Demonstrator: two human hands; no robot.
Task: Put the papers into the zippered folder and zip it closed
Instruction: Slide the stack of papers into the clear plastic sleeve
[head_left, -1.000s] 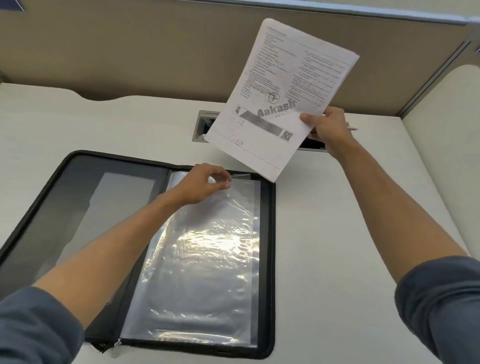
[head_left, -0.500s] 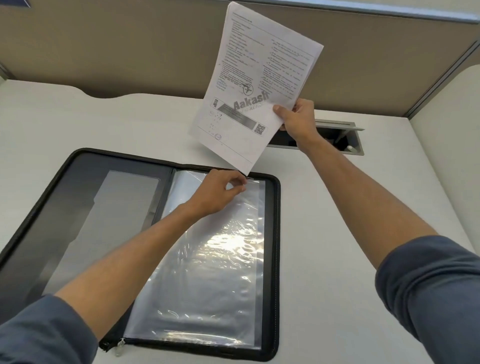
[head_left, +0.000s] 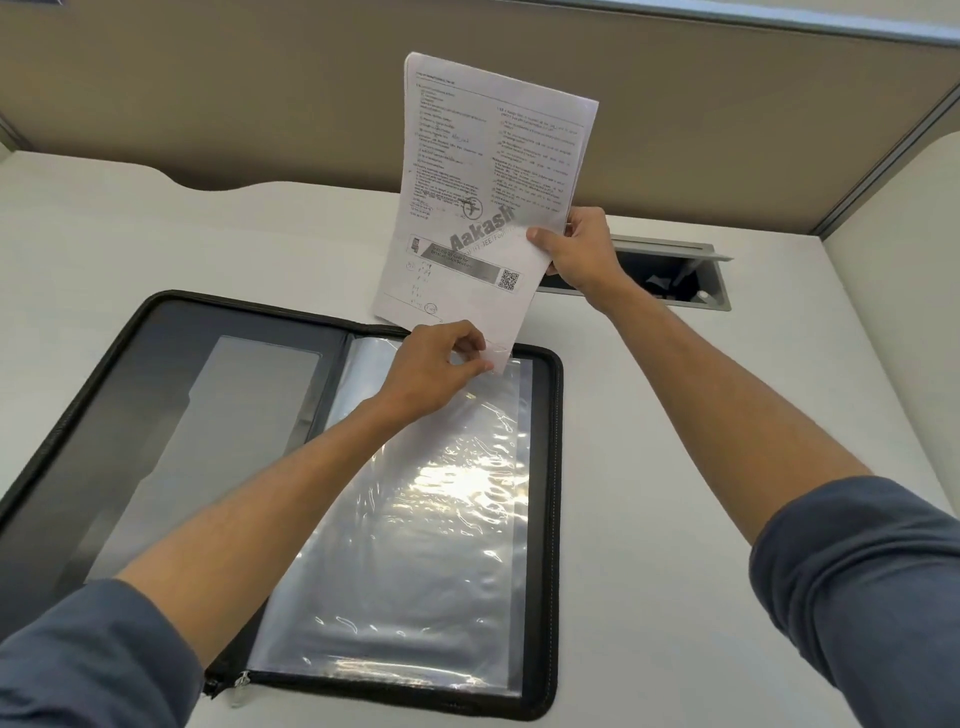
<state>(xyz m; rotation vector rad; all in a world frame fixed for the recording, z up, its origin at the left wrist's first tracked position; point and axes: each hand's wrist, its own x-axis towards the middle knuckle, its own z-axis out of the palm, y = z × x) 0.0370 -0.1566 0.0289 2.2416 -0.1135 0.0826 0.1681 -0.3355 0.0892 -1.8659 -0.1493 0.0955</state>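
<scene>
Several printed papers (head_left: 483, 208) are held nearly upright above the desk, pinched at their right edge by the right hand (head_left: 576, 249), thumb on the front, fingers behind. Their lower corner is dipped to the top edge of the clear plastic sleeve (head_left: 415, 519), where the left hand (head_left: 436, 371) is closed in a pinch on the sleeve's lip, approx. at the paper's corner. The sleeve is seen lying in the right half of the black zippered folder (head_left: 553, 467), which is spread open & flat on the white desk (head_left: 701, 467), towards its left-front part. A zip pull (head_left: 240, 686) is visible at the folder's near edge. A grey cable port (head_left: 691, 275) is set in the desk near the back edge, behind the right hand.
</scene>
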